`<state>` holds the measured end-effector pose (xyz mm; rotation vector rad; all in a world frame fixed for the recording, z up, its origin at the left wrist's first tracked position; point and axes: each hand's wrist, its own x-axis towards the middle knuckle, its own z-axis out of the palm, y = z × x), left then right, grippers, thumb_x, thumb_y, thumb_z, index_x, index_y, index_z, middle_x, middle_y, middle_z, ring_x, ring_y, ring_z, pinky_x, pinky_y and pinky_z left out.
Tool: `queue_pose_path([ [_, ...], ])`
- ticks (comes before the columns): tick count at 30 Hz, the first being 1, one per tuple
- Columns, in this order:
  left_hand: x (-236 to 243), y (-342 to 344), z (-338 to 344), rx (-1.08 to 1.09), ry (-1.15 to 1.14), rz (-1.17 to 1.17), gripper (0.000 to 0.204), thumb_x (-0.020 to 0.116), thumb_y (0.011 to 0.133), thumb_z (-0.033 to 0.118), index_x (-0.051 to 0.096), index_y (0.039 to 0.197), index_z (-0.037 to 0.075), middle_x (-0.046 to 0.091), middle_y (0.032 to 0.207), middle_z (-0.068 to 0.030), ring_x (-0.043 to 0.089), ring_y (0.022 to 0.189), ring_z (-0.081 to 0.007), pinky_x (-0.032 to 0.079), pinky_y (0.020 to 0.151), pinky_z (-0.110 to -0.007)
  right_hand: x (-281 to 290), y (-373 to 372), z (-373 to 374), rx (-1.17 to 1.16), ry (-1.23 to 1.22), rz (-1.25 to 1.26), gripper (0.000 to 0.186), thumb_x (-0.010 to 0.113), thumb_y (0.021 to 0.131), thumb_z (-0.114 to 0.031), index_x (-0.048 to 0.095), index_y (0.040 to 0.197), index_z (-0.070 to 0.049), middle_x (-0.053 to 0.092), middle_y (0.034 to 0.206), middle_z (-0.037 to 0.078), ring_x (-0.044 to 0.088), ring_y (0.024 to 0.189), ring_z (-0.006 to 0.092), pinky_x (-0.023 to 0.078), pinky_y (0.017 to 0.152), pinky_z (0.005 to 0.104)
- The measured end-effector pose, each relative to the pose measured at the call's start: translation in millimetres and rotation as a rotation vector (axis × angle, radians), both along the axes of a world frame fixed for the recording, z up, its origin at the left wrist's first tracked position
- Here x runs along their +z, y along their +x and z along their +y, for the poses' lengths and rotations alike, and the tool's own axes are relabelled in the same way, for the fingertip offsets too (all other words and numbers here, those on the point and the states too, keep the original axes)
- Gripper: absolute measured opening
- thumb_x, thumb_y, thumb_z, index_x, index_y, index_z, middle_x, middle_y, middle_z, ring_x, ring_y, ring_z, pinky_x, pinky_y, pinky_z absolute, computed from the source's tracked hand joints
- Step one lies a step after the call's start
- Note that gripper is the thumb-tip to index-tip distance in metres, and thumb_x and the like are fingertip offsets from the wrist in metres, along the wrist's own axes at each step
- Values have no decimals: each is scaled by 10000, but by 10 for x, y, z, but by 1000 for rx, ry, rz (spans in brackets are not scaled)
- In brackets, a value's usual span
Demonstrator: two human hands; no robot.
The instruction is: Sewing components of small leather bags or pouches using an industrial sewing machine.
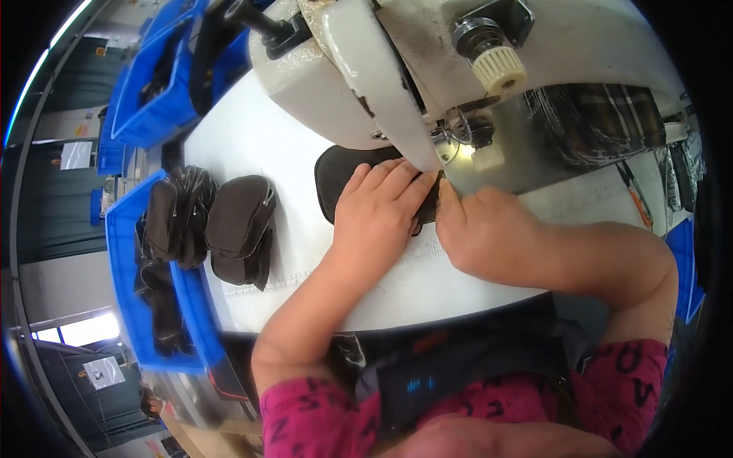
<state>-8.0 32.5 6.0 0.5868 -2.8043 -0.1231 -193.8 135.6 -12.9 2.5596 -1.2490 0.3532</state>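
Note:
A dark brown fabric piece point(336, 179) with rounded corners lies on the white table, partly beneath the head of a sewing machine point(382, 84). My left hand point(376, 212) rests flat on top of it, fingers stretched toward the needle area. Close to the lit needle, my right hand point(489, 233) has its fingers curled in, thumb and forefinger pressed at the piece's right edge. The machine's front cover and my fingers hide the stitching spot. Part of the piece's near edge shows below my left hand.
Small dark zippered pouches point(240, 221) stand stacked on the table's left. More dark pouches fill a blue bin point(202, 320) beside it. Another blue bin point(153, 107) is farther back. Plaid cloth point(603, 126) with loose threads and an orange-handled tool point(638, 198) lie at the right.

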Motion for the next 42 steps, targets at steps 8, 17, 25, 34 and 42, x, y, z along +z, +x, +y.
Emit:
queue_pose_path([
  [8, -68, -60, -138, 74, -8, 53, 602, 764, 700, 5, 706, 1281, 147, 688, 1331, -35, 683, 1102, -290, 518, 929, -401, -25, -50, -109, -25, -45, 5, 268, 689, 737, -125, 732, 902, 82, 703, 1068, 392, 667, 592, 228, 485, 495, 339],
  [17, -169, -84, -179, 35, -117, 255, 474, 786, 692, 27, 713, 1144, 146, 719, 1176, -38, 694, 978, -286, 546, 801, -372, 14, -71, -143, -55, 13, 10, 238, 693, 751, -143, 738, 880, 52, 707, 1097, 378, 684, 601, 216, 495, 521, 346],
  [25, -216, -120, -239, 78, -56, 251, 361, 821, 717, 94, 713, 1060, 121, 725, 1036, -46, 683, 935, -305, 543, 756, -385, -25, -56, -124, -25, -3, -58, 185, 688, 767, -128, 727, 856, 29, 725, 908, 234, 696, 619, 235, 498, 520, 351],
  [34, -102, -69, -186, 128, -49, 355, 380, 837, 678, 78, 703, 1033, 87, 697, 1064, -53, 663, 967, -291, 545, 796, -386, -101, -208, -486, -236, -130, -278, 194, 697, 845, -150, 682, 1035, -116, 644, 677, 58, 682, 623, 245, 524, 551, 393],
  [42, -62, 12, -205, 179, -85, 250, 411, 822, 689, 65, 676, 1072, 98, 672, 1035, -44, 637, 935, -280, 507, 825, -391, -69, -81, -521, -498, 511, -935, 85, 659, 886, -130, 620, 949, -87, 638, 720, 29, 690, 667, 208, 533, 582, 336],
])
